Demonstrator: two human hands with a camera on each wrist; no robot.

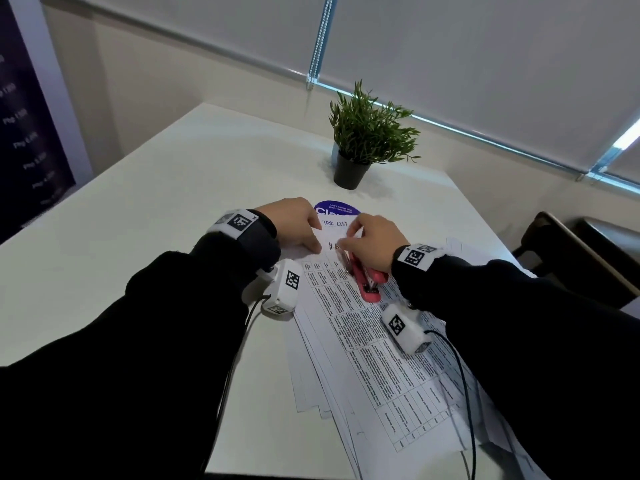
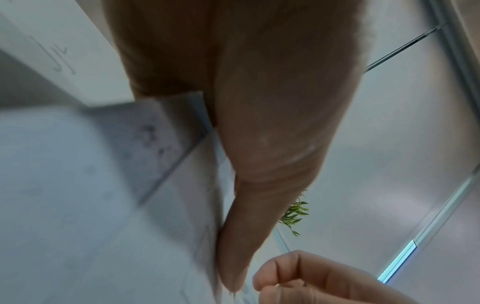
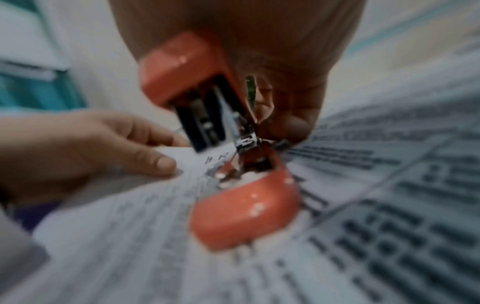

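1 red stapler (image 1: pixel 367 285) is gripped under curled fingers of the right hand (image 1: pixel 372 242); just beside it, the paper stack (image 1: pixel 374 358) is pressed by the straight thumb of the left hand (image 1: pixel 294 221).

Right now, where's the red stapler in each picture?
Head: the red stapler is just below the middle, gripped by the right hand, on the printed papers.
Left wrist: not in it.
Right wrist: it fills the middle, hinged wide open.
Shared landmark: the left hand on the papers. It is at top middle in the left wrist view and at the left edge in the right wrist view.
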